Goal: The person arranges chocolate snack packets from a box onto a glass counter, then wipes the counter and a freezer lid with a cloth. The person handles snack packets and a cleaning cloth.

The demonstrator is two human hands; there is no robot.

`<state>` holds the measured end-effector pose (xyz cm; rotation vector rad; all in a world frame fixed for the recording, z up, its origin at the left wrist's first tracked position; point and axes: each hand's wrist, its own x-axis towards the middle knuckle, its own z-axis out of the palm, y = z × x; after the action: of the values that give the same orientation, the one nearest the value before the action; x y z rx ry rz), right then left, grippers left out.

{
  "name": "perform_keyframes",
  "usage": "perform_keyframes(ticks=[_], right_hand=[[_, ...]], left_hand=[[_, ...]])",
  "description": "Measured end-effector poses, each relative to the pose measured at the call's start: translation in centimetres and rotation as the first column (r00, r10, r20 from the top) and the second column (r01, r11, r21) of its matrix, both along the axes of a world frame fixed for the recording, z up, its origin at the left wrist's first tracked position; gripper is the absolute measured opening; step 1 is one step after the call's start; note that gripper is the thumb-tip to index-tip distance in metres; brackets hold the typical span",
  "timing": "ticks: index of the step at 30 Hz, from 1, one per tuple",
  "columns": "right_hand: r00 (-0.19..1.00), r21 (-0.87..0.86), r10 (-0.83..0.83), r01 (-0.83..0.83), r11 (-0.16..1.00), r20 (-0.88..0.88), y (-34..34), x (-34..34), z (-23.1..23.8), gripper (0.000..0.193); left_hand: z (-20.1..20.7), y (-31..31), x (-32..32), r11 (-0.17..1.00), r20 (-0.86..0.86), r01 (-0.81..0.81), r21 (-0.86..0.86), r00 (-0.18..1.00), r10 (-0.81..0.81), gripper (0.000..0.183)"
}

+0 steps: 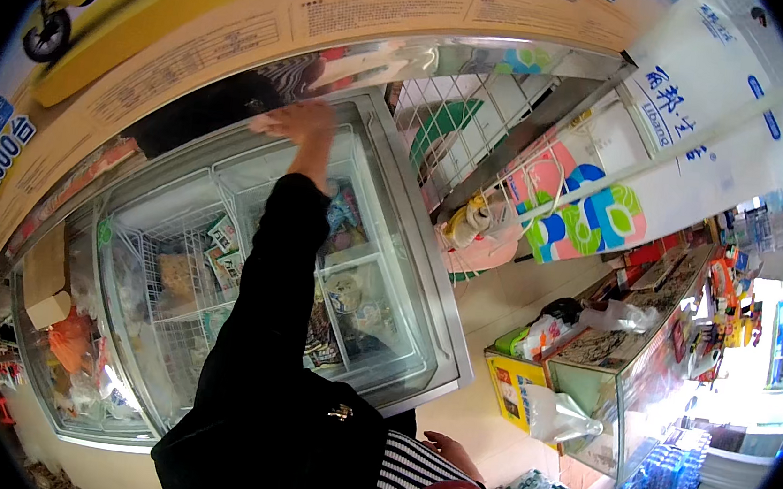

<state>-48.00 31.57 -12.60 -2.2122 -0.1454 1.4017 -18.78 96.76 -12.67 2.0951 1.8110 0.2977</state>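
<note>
My left hand, at the end of a black sleeve, reaches across to the far rim of a chest freezer. Its fingers stretch leftward, slightly blurred, beside a black bag or cloth lying along that rim; whether they touch it I cannot tell. Under my arm, the freezer's glass top shows wire baskets and several packets inside. My right hand hangs low beside my striped shirt, partly hidden, its visible fingers loosely apart and seemingly holding nothing.
A large printed cardboard box stands behind the freezer. To the right are a white wire rack and a white patterned package. A glass display case stands further right, near shrink-wrapped bottles. An orange bag lies at left.
</note>
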Motion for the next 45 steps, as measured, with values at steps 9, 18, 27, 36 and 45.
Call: perform_keyframes(ticks=[9, 18, 27, 36, 45], right_hand=[[0.996, 0.0, 0.025, -0.025, 1.0, 0.086, 2.2, 2.2, 1.4, 0.044], [0.963, 0.092, 0.049, -0.076, 0.993, 0.263, 1.2, 1.1, 1.1, 0.043], [0.933, 0.155, 0.109, -0.17, 0.973, 0.343, -2.7, -0.8, 1.0, 0.04], [0.832, 0.256, 0.233, -0.401, 0.88, 0.504, -2.0, 0.1, -1.0, 0.037], [0.741, 0.261, 0.432, -0.615, 0.744, 0.513, 3.8, -3.6, -1.0, 0.044]], left_hand=[[-1.8, -9.3, 5.7, 0.742, 0.017, 0.588, 0.322, 0.78, -0.626, 0.053], [-4.0, -27.5, -7.9, 0.51, 0.096, 0.673, 0.536, 0.552, -0.828, 0.05], [-4.2, -46.3, -22.0, 0.135, -0.003, 0.933, 0.333, 0.144, -0.99, 0.052], [-10.2, -44.6, -34.4, -0.54, -0.261, 0.799, 0.265, -0.479, -0.838, 0.041], [-7.2, -31.2, -58.6, -0.208, -0.255, 0.917, 0.34, -0.123, -0.959, 0.018]])
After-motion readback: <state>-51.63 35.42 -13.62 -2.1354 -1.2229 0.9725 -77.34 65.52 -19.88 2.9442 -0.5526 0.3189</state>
